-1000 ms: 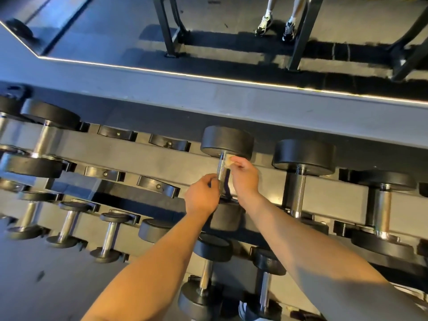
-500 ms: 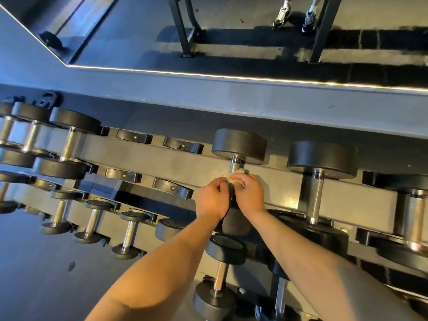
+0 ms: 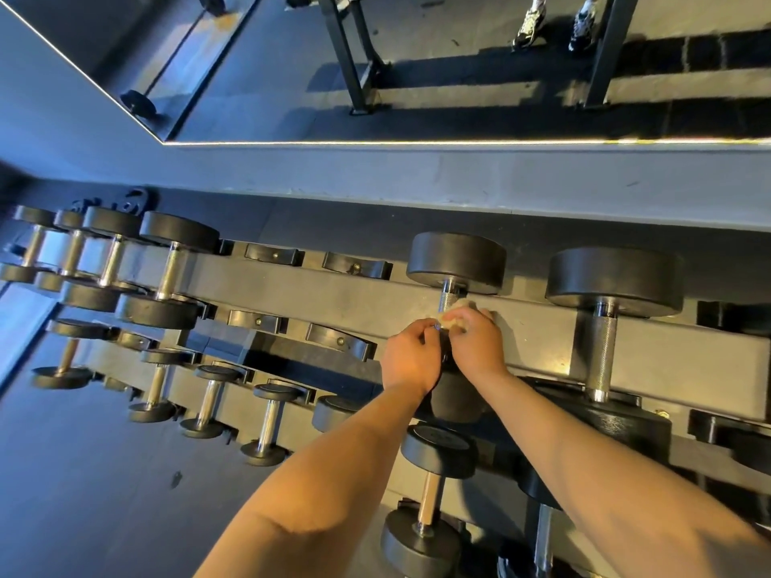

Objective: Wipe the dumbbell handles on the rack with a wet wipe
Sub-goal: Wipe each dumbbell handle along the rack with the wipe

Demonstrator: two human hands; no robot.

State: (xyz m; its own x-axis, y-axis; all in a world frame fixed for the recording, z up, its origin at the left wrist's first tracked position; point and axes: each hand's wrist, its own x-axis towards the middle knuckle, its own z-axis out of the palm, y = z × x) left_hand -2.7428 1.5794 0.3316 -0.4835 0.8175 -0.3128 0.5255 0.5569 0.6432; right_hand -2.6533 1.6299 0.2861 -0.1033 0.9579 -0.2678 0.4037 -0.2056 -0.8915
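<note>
A black dumbbell [image 3: 455, 260] lies on the top tier of the rack [image 3: 333, 294], its chrome handle [image 3: 448, 297] showing only near the far head. My right hand [image 3: 475, 342] grips the handle with a crumpled pale wet wipe [image 3: 457, 312] pinched against it. My left hand [image 3: 411, 356] curls around the near part of the same handle, touching the right hand. The rest of the handle is hidden under both hands.
A bigger dumbbell [image 3: 605, 327] sits just right. Several smaller dumbbells [image 3: 167, 264] fill the rack's left end and the lower tier [image 3: 267, 423]. Empty black cradles [image 3: 338, 340] lie left of my hands. A wall mirror [image 3: 459, 68] behind reflects a person's shoes.
My right hand with the wipe has slid down the handle from the far head until it meets my left hand. The camera has shifted, showing more of the rack's left end.
</note>
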